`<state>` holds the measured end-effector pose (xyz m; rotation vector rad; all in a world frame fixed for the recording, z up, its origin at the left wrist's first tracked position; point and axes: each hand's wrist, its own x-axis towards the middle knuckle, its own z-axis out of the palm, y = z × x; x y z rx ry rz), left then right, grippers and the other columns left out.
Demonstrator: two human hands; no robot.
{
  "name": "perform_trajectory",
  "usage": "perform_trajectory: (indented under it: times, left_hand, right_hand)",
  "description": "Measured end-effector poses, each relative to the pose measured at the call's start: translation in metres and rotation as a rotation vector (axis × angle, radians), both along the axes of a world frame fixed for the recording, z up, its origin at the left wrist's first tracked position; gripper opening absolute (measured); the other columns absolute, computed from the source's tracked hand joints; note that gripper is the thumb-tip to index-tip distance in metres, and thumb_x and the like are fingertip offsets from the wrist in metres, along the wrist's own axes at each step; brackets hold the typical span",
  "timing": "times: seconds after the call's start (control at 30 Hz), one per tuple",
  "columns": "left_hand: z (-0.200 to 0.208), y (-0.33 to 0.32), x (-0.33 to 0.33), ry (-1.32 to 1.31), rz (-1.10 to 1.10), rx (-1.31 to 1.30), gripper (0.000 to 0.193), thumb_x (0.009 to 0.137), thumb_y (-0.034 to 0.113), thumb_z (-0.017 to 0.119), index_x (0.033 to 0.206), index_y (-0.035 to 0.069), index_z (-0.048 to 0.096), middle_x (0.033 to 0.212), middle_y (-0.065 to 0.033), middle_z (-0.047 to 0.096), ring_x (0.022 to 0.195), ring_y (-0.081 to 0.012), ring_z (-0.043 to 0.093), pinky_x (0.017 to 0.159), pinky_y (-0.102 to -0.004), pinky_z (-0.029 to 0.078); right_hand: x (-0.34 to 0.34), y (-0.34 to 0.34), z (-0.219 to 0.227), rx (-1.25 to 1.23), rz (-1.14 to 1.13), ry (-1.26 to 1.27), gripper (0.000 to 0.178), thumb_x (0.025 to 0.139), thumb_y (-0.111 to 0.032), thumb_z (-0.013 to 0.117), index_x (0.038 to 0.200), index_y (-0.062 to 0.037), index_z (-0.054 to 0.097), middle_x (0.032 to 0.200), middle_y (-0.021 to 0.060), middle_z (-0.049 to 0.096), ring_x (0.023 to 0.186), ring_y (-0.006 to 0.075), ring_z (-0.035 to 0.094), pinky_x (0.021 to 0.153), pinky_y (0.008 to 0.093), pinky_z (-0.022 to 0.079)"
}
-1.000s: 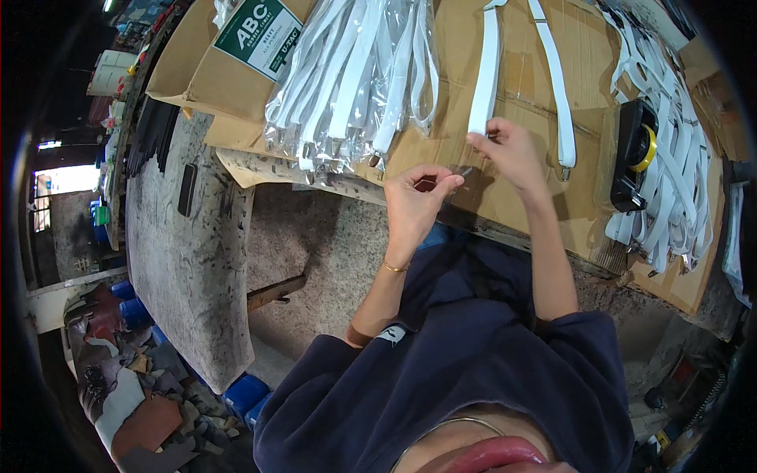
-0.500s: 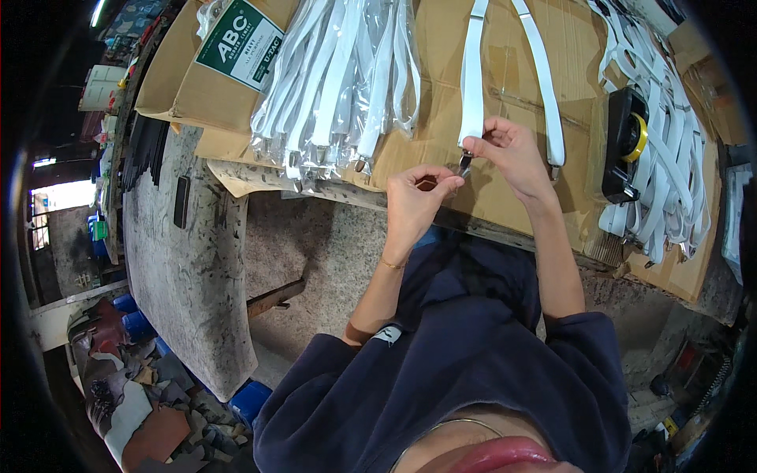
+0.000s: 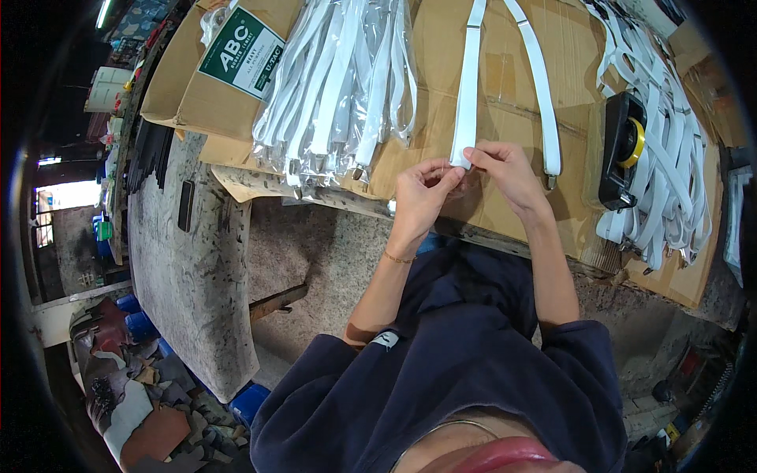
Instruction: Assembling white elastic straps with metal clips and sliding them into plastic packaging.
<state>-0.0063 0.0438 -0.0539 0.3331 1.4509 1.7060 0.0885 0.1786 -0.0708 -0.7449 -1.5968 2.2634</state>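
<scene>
We have both hands at the near end of the left white strap (image 3: 466, 94), laid on cardboard (image 3: 434, 79) over the counter (image 3: 347, 202). Left hand (image 3: 421, 195) pinches thumb to fingers at the strap's tip; right hand (image 3: 511, 177) pinches its right edge. Fingers hide the tip detail, so we can't tell more. Right white strap (image 3: 539, 87) sits just right, metal clip (image 3: 551, 182) at near end. Bagged straps (image 3: 335, 87) left; black tape dispenser (image 3: 615, 177) right, touching a loose strap pile (image 3: 670, 158).
</scene>
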Motion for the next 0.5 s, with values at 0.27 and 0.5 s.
perform_trajectory:
  times: [0.27, 0.5]
  left_hand:
    - [0.006, 0.006, 0.004, 0.013, -0.025, -0.095, 0.02, 0.086, 0.006, 0.067, 0.099, -0.009, 0.065, 0.079, -0.0065, 0.068, 0.069, -0.0073, 0.061, 0.06, -0.0205, 0.05]
    - [-0.005, 0.01, -0.001, 0.211, -0.121, -0.234, 0.025, 0.084, 0.008, 0.07, 0.102, -0.008, 0.064, 0.08, -0.0066, 0.069, 0.067, -0.0066, 0.06, 0.055, -0.0195, 0.045]
  right_hand:
    - [-0.007, 0.003, -0.004, -0.064, -0.233, 0.022, 0.051, 0.08, -0.004, 0.071, 0.126, 0.0024, 0.048, 0.085, 0.0092, 0.067, 0.077, 0.0117, 0.059, 0.073, 0.0263, 0.046]
    - [-0.018, 0.022, -0.011, -0.249, -0.281, 0.034, 0.056, 0.08, -0.004, 0.071, 0.127, 0.0034, 0.043, 0.088, 0.0094, 0.065, 0.074, 0.0126, 0.059, 0.067, 0.0246, 0.045]
